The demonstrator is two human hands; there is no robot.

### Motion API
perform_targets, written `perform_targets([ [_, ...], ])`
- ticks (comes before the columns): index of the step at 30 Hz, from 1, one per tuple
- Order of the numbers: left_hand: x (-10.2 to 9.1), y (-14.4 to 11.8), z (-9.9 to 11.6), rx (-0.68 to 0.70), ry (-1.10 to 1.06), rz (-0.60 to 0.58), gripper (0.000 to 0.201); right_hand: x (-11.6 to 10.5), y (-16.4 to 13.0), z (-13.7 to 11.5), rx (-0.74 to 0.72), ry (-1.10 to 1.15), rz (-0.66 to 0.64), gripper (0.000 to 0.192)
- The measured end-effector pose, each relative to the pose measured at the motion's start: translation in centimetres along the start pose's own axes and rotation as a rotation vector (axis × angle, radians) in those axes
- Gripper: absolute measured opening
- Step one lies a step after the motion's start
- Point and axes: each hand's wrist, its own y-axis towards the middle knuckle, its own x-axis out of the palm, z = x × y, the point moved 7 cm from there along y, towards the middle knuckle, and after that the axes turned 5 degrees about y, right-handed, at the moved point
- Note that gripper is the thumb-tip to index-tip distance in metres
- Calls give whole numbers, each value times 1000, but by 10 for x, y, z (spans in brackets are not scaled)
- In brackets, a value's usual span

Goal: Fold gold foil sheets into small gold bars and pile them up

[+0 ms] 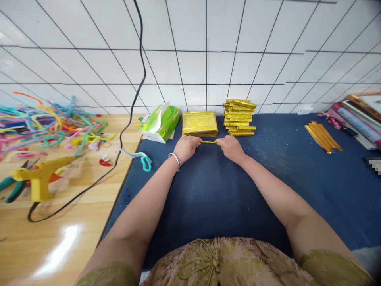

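A thin strip of folded gold paper (209, 142) stretches level between my two hands. My left hand (187, 147), with a silver bangle at the wrist, pinches one end. The other end is in the closed fingers of my right hand (230, 149). Just behind the strip lies a flat stack of gold paper sheets (200, 123). To the right of that stack, narrow gold paper rolls (239, 118) are piled up against the wall.
A green tissue pack (160, 122) stands left of the stack. Farther left are a yellow glue gun (44, 176) with a black cord (142, 67), pliers (16, 190) and colourful pipe cleaners (56, 123). Gold strips (323, 136) and books (361, 121) lie at right.
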Motion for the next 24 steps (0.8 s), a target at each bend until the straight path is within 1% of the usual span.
perform_targets([
  [3, 1, 0, 2, 3, 28, -17, 21, 3, -1, 1, 10, -17, -14, 29],
  [5, -1, 1, 6, 5, 52, -1, 20, 5, 0, 2, 21, -25, -22, 28],
  [7, -2, 3, 14, 26, 61, 15, 20, 6, 1, 0, 7, -19, -36, 27],
  [9, -1, 5, 24, 58, 66, 9, 20, 5, 2, -4, -23, -6, -44, 27],
  [14, -2, 8, 44, 87, 122, 12, 24, -8, 8, -20, -37, -12, 50, 24],
  [16, -3, 8, 50, 98, 134, 23, 25, -8, 9, -26, -43, -32, 42, 23],
  [19, -6, 9, 56, 106, 138, 33, 22, -3, 9, -31, -45, -70, 13, 27],
  [24, -6, 9, 59, 142, 148, 23, 18, -1, 8, -29, -80, -88, -4, 31],
])
